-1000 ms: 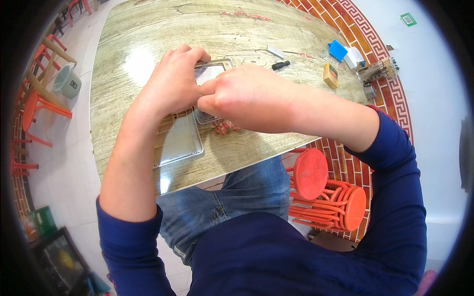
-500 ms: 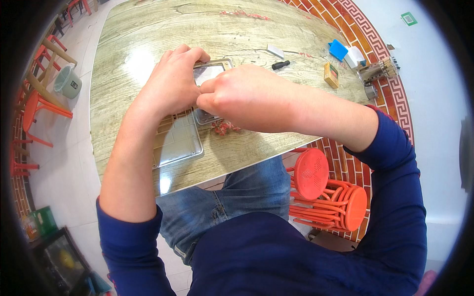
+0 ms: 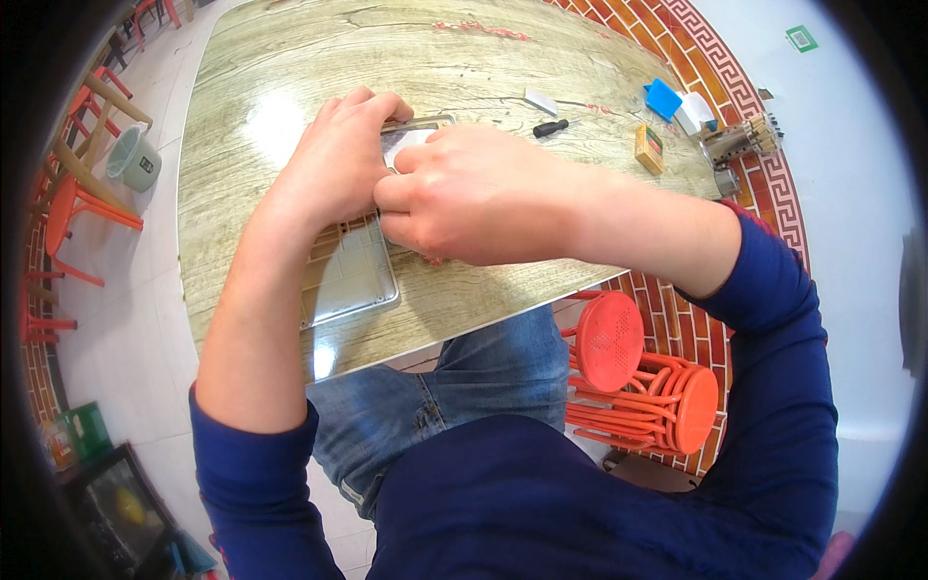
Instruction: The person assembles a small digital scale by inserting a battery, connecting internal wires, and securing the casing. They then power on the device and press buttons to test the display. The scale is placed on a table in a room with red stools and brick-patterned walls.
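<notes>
Head view. Room: pale tiled floor to the left; white wall to the right, with brick-patterned facing at its foot.

Surface: one, rectangular, glossy, wood-grain, a bright reflection left of the hands.

Stools: red, perforated round seats, stacked by the surface's near right edge.

Panel: silver, flat, shallow, round-cornered, lying on the surface. It extends from the fingers toward the person; its visible right edge runs away from the body, far end tipped slightly left. Far part covered by the left arm, so the full long axis cannot be told.

Frame: grey-rimmed, rectangular, pale pane inside, just beyond the panel. Left hand lies over its left side, right hand over its near right. Left hand arched, index finger bent over the far rim; right fingers curled, meeting the left hand near the thumb. Whether either grips anything cannot be told.

Screwdriver: one, black-handled, right of the frame, well apart.
</notes>
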Motion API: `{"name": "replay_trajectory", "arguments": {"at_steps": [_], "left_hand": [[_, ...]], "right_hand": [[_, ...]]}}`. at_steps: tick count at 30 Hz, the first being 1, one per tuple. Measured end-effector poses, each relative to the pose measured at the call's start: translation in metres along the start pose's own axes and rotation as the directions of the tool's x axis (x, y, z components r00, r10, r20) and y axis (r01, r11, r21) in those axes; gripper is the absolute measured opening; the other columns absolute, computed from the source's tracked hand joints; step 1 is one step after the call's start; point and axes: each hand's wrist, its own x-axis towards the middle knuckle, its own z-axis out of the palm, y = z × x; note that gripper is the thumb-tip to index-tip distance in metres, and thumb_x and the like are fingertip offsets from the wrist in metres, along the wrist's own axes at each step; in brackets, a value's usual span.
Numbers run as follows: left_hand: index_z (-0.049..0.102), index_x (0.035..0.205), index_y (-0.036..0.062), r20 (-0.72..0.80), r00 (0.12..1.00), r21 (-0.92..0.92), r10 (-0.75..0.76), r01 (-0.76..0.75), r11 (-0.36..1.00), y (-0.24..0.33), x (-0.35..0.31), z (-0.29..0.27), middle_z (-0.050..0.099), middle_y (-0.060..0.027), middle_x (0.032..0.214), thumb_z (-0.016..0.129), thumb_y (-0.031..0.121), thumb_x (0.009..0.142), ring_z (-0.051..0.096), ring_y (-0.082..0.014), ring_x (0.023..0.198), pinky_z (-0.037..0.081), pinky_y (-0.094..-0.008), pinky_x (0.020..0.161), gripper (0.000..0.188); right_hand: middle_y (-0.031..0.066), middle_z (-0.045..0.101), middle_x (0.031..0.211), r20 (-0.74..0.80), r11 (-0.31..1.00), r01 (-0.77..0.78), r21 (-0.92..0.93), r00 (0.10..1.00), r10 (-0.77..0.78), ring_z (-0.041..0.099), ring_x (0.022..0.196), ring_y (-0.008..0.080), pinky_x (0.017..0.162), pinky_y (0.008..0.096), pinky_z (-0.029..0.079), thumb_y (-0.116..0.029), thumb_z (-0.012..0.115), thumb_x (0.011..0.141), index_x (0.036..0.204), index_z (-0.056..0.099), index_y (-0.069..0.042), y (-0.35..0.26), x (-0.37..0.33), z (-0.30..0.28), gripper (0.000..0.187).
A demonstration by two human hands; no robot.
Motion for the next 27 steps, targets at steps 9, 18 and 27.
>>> {"name": "replay_trajectory", "arguments": {"at_steps": [9,18,27], "left_hand": [[0.073,0.134,0.0062,-0.02,0.999,0.034,0.048,-0.047,0.998,-0.01,0.002,0.004,0.069,-0.0182,0.136,0.08,0.016,0.086,0.059,-0.0422,0.137,0.05,-0.0492,0.118,0.05],[0.074,0.132,0.0064,-0.02,0.999,0.05,-0.031,0.032,0.998,-0.001,0.007,0.007,0.07,-0.0196,0.135,0.086,0.024,0.086,0.059,-0.0429,0.136,0.05,-0.0491,0.118,0.051],[0.07,0.141,0.0086,0.039,0.996,0.098,-0.074,0.07,0.993,-0.002,0.012,0.003,0.069,-0.0177,0.14,0.089,0.027,0.078,0.059,-0.0403,0.139,0.051,-0.0492,0.118,0.068]], "right_hand": [[0.0054,0.072,0.099,-0.068,0.971,0.24,0.005,0.969,-0.239,0.075,0.106,0.0264,0.086,0.0419,0.064,-0.017,0.08,0.083,0.089,0.077,-0.009,0.026,0.005,-0.002,0.01],[0.0075,0.076,0.086,0.186,0.999,0.018,0.035,0.982,-0.024,0.079,0.088,0.0309,0.072,0.0459,0.062,-0.018,0.08,0.088,0.087,0.071,-0.009,0.007,0.011,-0.01,0.013],[0.0134,0.081,0.083,0.095,0.996,-0.093,0.004,0.991,0.092,0.082,0.086,0.0334,0.074,0.0481,0.065,-0.012,0.075,0.084,0.083,0.083,-0.008,-0.012,0.015,-0.02,0.008]]}}
